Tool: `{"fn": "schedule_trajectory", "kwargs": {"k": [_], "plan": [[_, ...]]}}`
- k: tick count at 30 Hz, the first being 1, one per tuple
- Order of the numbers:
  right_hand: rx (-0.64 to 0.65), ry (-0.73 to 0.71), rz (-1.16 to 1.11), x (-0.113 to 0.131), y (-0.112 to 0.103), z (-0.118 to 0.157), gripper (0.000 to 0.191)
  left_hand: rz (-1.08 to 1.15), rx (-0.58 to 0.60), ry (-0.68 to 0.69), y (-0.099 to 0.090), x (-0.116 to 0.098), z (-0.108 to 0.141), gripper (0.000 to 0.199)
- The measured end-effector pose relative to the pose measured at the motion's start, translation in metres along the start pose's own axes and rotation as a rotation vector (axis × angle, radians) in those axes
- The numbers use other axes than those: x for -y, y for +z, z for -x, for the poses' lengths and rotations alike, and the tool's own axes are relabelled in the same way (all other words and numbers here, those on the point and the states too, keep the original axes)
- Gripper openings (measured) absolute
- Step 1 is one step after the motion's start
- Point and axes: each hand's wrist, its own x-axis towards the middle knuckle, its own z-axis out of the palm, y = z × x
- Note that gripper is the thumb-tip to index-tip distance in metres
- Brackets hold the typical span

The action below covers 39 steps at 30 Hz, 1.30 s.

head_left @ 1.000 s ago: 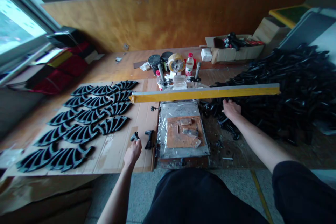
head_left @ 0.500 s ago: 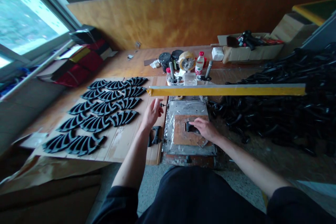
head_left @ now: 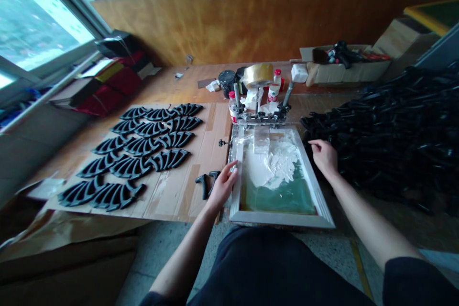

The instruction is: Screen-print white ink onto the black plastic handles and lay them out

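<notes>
A metal-framed screen lies flat over the metal base, with white paste spread on its upper half and a flat pale blade at its back. My left hand is at the frame's left edge, fingers partly curled; whether it grips the frame is unclear. On the right, my right hand hovers between the frame and a heap of black parts, its index finger stretched out and nothing seen in it. Two black parts lie on the cardboard beside my left hand.
Rows of black parts cover the cardboard at left. Behind the screen stand a clamp with upright rods, a tape roll, a bottle and a black tub. A carton sits back right.
The raised frame has come down flat, covering the wooden plate and black piece. My right hand has left that piece and moved right; my left hand has moved down and slightly right.
</notes>
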Motion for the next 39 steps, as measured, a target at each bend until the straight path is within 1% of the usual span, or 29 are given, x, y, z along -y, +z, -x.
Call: {"fn": "schedule_trajectory", "kwargs": {"k": [1, 2, 3, 4, 5, 6, 7, 9, 11, 12, 14, 16, 18, 20, 21, 23, 25, 26, 28, 30, 32, 33, 35, 36, 37, 39], "plan": [[-0.024, -0.001, 0.000, 0.006, 0.002, -0.009, 0.030, -0.035, -0.001, -0.020, 0.004, 0.015, -0.002, 0.059], [-0.025, -0.038, 0.006, 0.017, 0.006, -0.018, 0.034, -0.082, -0.012, -0.030, 0.008, 0.028, -0.006, 0.061], [-0.005, -0.104, 0.019, 0.033, 0.012, -0.025, 0.043, -0.138, -0.027, -0.032, 0.011, 0.039, -0.010, 0.062], [0.031, -0.182, 0.039, 0.050, 0.019, -0.030, 0.054, -0.197, -0.040, -0.028, 0.014, 0.047, -0.013, 0.061], [0.081, -0.254, 0.067, 0.068, 0.027, -0.033, 0.061, -0.252, -0.048, -0.022, 0.015, 0.053, -0.016, 0.059], [0.141, -0.310, 0.099, 0.084, 0.034, -0.035, 0.060, -0.296, -0.051, -0.017, 0.016, 0.057, -0.019, 0.058], [0.208, -0.343, 0.128, 0.097, 0.039, -0.034, 0.052, -0.328, -0.050, -0.015, 0.016, 0.060, -0.021, 0.057], [0.336, -0.373, 0.156, 0.112, 0.045, -0.025, 0.024, -0.363, -0.047, -0.024, 0.015, 0.062, -0.022, 0.056], [0.431, -0.454, 0.146, 0.113, 0.043, -0.008, 0.004, -0.377, -0.048, -0.036, 0.014, 0.062, -0.022, 0.056], [0.463, -0.521, 0.132, 0.110, 0.039, 0.002, 0.002, -0.379, -0.047, -0.041, 0.014, 0.062, -0.022, 0.056], [0.508, -0.676, 0.095, 0.102, 0.028, 0.021, 0.013, -0.380, -0.048, -0.048, 0.015, 0.063, -0.022, 0.056], [0.560, -0.805, 0.052, 0.094, 0.017, 0.032, 0.020, -0.375, -0.047, -0.056, 0.015, 0.063, -0.022, 0.057], [0.623, -0.863, -0.003, 0.089, 0.009, 0.032, 0.023, -0.367, -0.047, -0.061, 0.015, 0.063, -0.022, 0.057], [0.645, -0.822, -0.054, 0.087, 0.009, 0.027, 0.025, -0.359, -0.053, -0.062, 0.015, 0.062, -0.021, 0.056], [0.616, -0.774, -0.069, 0.087, 0.012, 0.025, 0.025, -0.354, -0.057, -0.062, 0.015, 0.061, -0.021, 0.056], [0.504, -0.684, -0.073, 0.088, 0.020, 0.028, 0.025, -0.342, -0.068, -0.064, 0.015, 0.058, -0.020, 0.056], [0.411, -0.667, -0.072, 0.086, 0.028, 0.039, 0.028, -0.328, -0.081, -0.071, 0.015, 0.055, -0.019, 0.055], [0.397, -0.685, -0.080, 0.085, 0.030, 0.047, 0.031, -0.321, -0.090, -0.077, 0.015, 0.053, -0.019, 0.055], [0.428, -0.716, -0.104, 0.083, 0.029, 0.058, 0.033, -0.307, -0.105, -0.091, 0.016, 0.050, -0.018, 0.055], [0.468, -0.667, -0.117, 0.086, 0.026, 0.056, 0.029, -0.284, -0.107, -0.101, 0.016, 0.047, -0.017, 0.055], [0.454, -0.548, -0.117, 0.094, 0.023, 0.038, 0.025, -0.235, -0.083, -0.097, 0.014, 0.042, -0.015, 0.057], [0.425, -0.487, -0.113, 0.100, 0.022, 0.024, 0.029, -0.196, -0.060, -0.090, 0.013, 0.038, -0.014, 0.059], [0.351, -0.393, -0.088, 0.108, 0.020, -0.009, 0.046, -0.105, -0.010, -0.077, 0.008, 0.027, -0.011, 0.064], [0.315, -0.356, -0.065, 0.108, 0.017, -0.026, 0.053, -0.059, 0.007, -0.074, 0.005, 0.019, -0.009, 0.067], [0.275, -0.317, -0.039, 0.104, 0.013, -0.041, 0.057, -0.016, 0.014, -0.071, 0.003, 0.009, -0.006, 0.067], [0.154, -0.218, 0.002, 0.083, -0.001, -0.063, 0.052, 0.057, -0.013, -0.051, -0.001, -0.014, -0.002, 0.063]]}}
